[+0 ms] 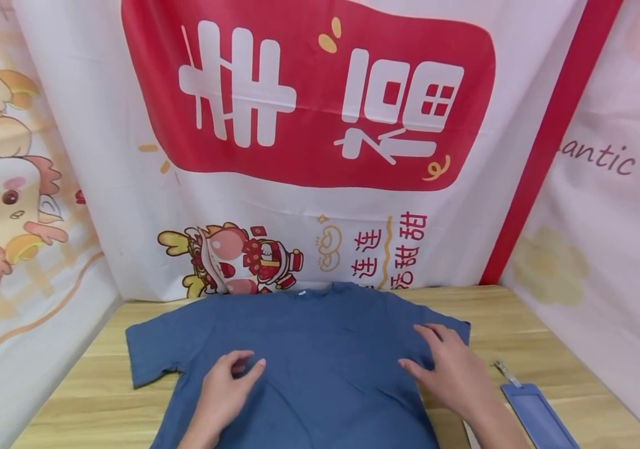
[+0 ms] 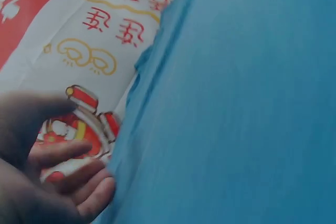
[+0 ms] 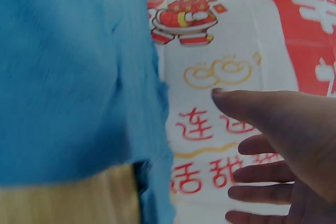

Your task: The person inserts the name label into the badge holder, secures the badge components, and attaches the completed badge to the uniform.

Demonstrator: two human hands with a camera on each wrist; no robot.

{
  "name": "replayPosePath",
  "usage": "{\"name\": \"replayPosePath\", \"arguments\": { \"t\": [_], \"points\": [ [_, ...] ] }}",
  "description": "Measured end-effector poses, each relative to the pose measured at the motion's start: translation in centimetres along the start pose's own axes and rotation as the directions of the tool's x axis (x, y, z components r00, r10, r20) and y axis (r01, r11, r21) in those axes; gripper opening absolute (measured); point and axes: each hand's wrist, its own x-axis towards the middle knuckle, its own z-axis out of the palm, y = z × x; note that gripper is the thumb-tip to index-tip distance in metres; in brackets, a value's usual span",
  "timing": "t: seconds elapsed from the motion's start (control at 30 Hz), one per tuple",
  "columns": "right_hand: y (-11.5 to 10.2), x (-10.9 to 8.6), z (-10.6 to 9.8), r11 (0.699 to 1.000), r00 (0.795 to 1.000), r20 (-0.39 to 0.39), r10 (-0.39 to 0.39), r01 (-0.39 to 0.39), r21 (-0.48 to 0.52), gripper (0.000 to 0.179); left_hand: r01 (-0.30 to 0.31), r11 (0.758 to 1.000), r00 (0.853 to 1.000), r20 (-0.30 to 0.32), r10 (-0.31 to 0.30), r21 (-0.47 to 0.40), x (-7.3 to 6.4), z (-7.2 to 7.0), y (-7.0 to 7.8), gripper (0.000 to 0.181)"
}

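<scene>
A blue short-sleeved T-shirt [image 1: 320, 349] lies spread on the wooden table, its collar toward the back wall and its lower part cut off by the head view's bottom edge. My left hand [image 1: 226, 388] hovers over the shirt's left half, fingers loosely bent, thumb apart, nothing held. Over the right side, near the sleeve, my right hand [image 1: 448, 368] has its fingers spread and holds nothing. Both wrist views show the shirt's blue cloth [image 2: 236, 98] beside the hands, with the right hand's fingers [image 3: 262, 171] apart from the cloth.
On the table [image 1: 95, 386] at the right lies a blue card holder [image 1: 539, 415] with a metal clip. A white edge of something shows beside the right forearm. Printed cloth walls [image 1: 309, 237] stand at the back and both sides.
</scene>
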Motion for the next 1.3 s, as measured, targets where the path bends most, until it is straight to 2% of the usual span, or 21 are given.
{"name": "replayPosePath", "arguments": {
  "t": [0.07,0.13,0.2,0.3,0.37,0.43,0.47,0.57,0.67,0.8,0.9,1.07,1.1,1.2,1.3],
  "points": [
    [0.7,-0.1,0.5,0.999,0.999,-0.026,0.028,-0.027,0.033,0.066,0.085,0.982,0.996,-0.01,-0.088,-0.168,0.2,0.1,-0.4,0.039],
    [1.4,-0.1,1.4,0.99,0.997,-0.033,0.07,-0.066,0.121,0.057,0.139,0.941,0.989,-0.009,-0.149,-0.307,0.4,0.2,-0.8,0.034],
    [2.0,-0.1,2.5,0.967,0.994,-0.015,0.112,-0.105,0.23,0.047,0.166,0.902,0.984,0.002,-0.18,-0.4,0.6,0.2,-1.3,0.032],
    [2.7,0.1,4.3,0.894,0.983,0.04,0.177,-0.177,0.412,0.033,0.177,0.852,0.982,0.029,-0.187,-0.493,0.8,0.2,-2.0,0.032],
    [3.1,0.2,5.3,0.839,0.973,0.075,0.22,-0.228,0.494,0.027,0.178,0.833,0.982,0.037,-0.186,-0.524,0.9,0.4,-2.4,0.031],
    [3.5,0.2,5.9,0.788,0.962,0.088,0.258,-0.262,0.557,0.023,0.172,0.824,0.983,0.047,-0.175,-0.54,0.9,0.5,-2.6,0.031],
    [3.7,0.2,6.1,0.767,0.958,0.088,0.274,-0.272,0.581,0.02,0.171,0.828,0.984,0.046,-0.174,-0.534,0.9,0.5,-2.6,0.03],
    [4.0,0.3,6.1,0.74,0.955,0.073,0.287,-0.269,0.617,0.016,0.152,0.86,0.988,0.041,-0.152,-0.487,0.8,0.7,-2.5,0.031],
    [4.1,0.4,5.4,0.748,0.959,0.054,0.276,-0.25,0.615,0.013,0.129,0.898,0.991,0.037,-0.126,-0.421,0.6,0.8,-2.0,0.029],
    [4.6,0.3,4.0,0.793,0.965,0.011,0.263,-0.223,0.566,0.011,0.102,0.916,0.994,0.068,-0.082,-0.387,0.0,1.4,-0.9,0.025],
    [5.9,-0.2,2.9,0.833,0.961,-0.02,0.276,-0.229,0.503,0.013,0.107,0.917,0.992,0.108,-0.07,-0.385,-0.4,1.9,-0.1,0.023],
    [9.3,-1.9,1.9,0.841,0.942,0.005,0.337,-0.303,0.447,0.021,0.109,0.912,0.985,0.168,-0.045,-0.396,-1.3,2.5,1.3,0.021],
    [9.9,-2.3,1.7,0.839,0.938,0.01,0.345,-0.313,0.444,0.023,0.097,0.911,0.984,0.177,-0.027,-0.402,-1.5,2.7,1.7,0.021],
    [11.9,-3.4,1.3,0.862,0.944,-0.046,0.326,-0.277,0.424,0.026,0.038,0.909,0.977,0.205,0.053,-0.414,-2.4,3.6,3.1,0.022],
    [13.7,-4.1,0.8,0.876,0.936,-0.075,0.344,-0.292,0.384,0.034,-0.015,0.913,0.957,0.258,0.131,-0.408,-3.2,4.8,4.7,0.022]
  ]
}}
